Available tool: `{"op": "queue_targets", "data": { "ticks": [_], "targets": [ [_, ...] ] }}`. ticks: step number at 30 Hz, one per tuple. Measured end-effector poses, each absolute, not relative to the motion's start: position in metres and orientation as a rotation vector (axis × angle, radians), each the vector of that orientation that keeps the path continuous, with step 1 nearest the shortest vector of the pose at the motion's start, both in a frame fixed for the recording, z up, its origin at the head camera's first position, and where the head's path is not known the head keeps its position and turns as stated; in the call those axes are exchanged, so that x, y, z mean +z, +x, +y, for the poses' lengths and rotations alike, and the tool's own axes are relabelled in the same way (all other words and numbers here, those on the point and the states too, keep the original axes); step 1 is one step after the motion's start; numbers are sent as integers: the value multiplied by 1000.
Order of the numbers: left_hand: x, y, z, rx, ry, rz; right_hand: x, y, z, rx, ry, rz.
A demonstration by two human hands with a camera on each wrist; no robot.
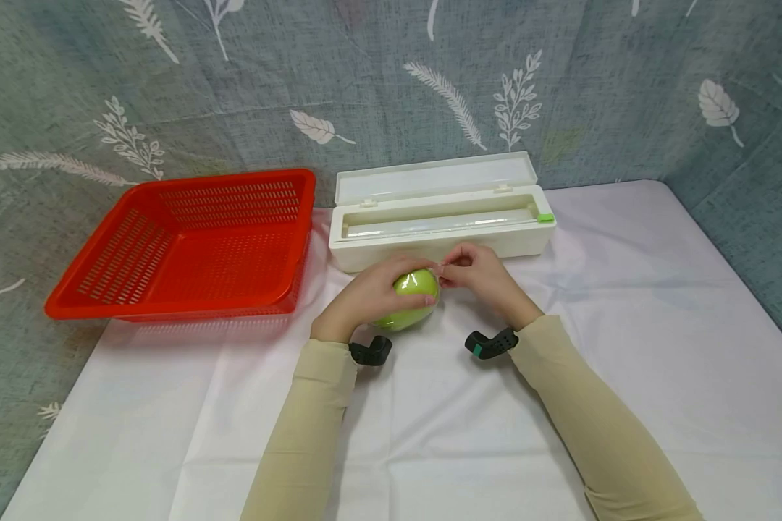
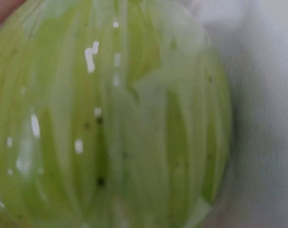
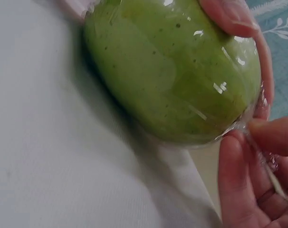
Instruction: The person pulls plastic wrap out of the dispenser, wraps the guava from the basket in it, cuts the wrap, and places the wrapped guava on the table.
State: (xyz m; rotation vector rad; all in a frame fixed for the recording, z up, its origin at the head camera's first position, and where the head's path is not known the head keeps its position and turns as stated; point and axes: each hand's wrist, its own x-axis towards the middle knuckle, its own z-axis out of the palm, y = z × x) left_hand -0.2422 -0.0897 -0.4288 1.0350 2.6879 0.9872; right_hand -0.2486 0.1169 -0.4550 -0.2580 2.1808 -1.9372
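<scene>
A green mango [image 1: 407, 310], oval and dark-specked, is wrapped in shiny clear cling film. My left hand [image 1: 379, 288] grips it from the left and above, fingers over the far side and thumb along the near side. In the left wrist view the mango [image 2: 110, 123] fills most of the picture, with film creases running down it. My right hand [image 1: 481, 276] is at the mango's right end. Between its thumb and fingers it pinches the gathered cling film [image 3: 241, 126], which bunches into a thin twisted tail in the right wrist view.
A white cling film box [image 1: 443, 244] stands just behind my hands, lid raised, a film roll [image 1: 443, 223] inside and a green slider [image 1: 545, 218] at its right end. To the left sits a red perforated basket [image 1: 189, 307]. A patterned cloth [image 1: 378, 79] hangs behind the white-covered table [image 1: 443, 434].
</scene>
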Motion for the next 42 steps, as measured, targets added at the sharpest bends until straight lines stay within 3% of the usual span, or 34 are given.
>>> {"op": "queue_targets", "data": {
  "ticks": [10, 17, 25, 29, 36, 42],
  "targets": [
    [-431, -241, -89, 953, 957, 2693, -458, -246, 112, -1872, -296, 2189],
    [-431, -243, -91, 980, 908, 2704, -442, -242, 117, -1566, -453, 2658],
    [-435, -246, -99, 1181, 834, 2627, -440, -244, 121, -1422, -996, 2742],
    [-436, -247, -103, 1268, 835, 2567, -445, -245, 120, -1345, -1136, 2767],
    [-434, -249, -103, 1206, 916, 2567, -450, -245, 118, -1390, -1081, 2858],
    [-431, -247, -97, 1113, 899, 2590, -453, -247, 118, -1468, -834, 2776]
  ]
}}
